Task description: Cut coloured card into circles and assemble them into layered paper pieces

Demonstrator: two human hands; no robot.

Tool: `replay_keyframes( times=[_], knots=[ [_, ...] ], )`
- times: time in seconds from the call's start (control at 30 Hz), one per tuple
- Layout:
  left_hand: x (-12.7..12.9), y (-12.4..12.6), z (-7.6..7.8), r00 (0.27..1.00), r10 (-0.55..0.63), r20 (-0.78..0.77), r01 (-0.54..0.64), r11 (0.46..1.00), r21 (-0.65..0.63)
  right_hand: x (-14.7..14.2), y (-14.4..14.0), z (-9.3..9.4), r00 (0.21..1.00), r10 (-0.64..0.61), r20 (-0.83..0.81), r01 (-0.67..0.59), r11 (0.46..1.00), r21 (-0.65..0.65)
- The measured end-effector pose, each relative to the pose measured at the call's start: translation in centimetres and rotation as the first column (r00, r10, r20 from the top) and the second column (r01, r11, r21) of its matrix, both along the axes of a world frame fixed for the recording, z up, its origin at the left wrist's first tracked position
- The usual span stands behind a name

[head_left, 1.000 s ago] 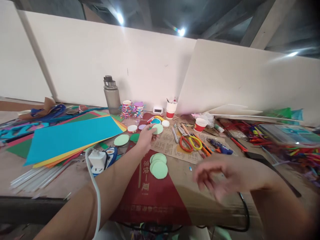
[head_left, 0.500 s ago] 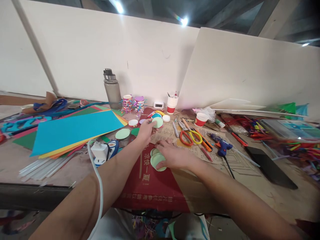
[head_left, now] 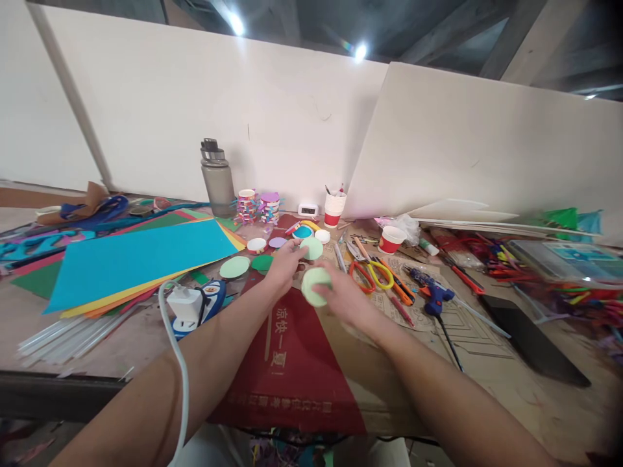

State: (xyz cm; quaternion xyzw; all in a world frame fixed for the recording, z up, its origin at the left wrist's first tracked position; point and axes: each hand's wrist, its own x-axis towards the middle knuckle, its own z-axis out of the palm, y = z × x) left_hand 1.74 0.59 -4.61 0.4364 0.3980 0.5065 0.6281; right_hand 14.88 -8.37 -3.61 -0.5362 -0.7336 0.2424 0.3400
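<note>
My left hand [head_left: 283, 267] reaches out over the table [head_left: 487, 363], thumb and fingers pinched on one light green disc [head_left: 312, 248] held up at about 12 o'clock from my knuckles. My right hand [head_left: 343, 299] sits just beside it at 4 o'clock, fingers curled around a small stack of light green discs [head_left: 315, 287]; I cannot tell how many are in the stack, since only the top face shows. The two hands are near each other but not touching.

Lying flat at 9 o'clock of my left hand are one more pale green disc [head_left: 234, 266] and one darker green disc [head_left: 263, 263], side by side. At 3 o'clock of my right hand lie two pairs of scissors: one red-handled [head_left: 361, 275], one yellow-handled [head_left: 380, 273]. One blue glue gun [head_left: 433, 293] lies farther out the same way. Two red-and-white paper cups [head_left: 333, 209] stand toward 12 o'clock.
</note>
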Motion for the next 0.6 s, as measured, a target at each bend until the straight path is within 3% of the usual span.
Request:
replay_keyframes(
  times=[0.1,0.2,0.43,0.6],
  knots=[
    [0.2,-0.5,-0.2,0.997,-0.073,-0.023,0.073,0.997,0.020,1.6,1.8,-0.5,0.933,-0.293,-0.208,0.322,0.939,0.122],
    [0.5,-1.1,-0.2,0.981,-0.193,0.004,0.193,0.981,-0.003,2.7,3.1,-1.2,0.871,-0.388,-0.302,0.441,0.888,0.131],
    [1.7,-2.2,-1.0,0.922,-0.362,0.134,0.358,0.932,0.059,2.7,3.5,-2.4,0.892,-0.398,-0.213,0.440,0.874,0.208],
    [2.4,-3.0,-1.4,0.890,-0.429,0.154,0.415,0.903,0.114,2.2,3.0,-2.3,0.935,-0.283,-0.216,0.307,0.948,0.089]
  ],
)
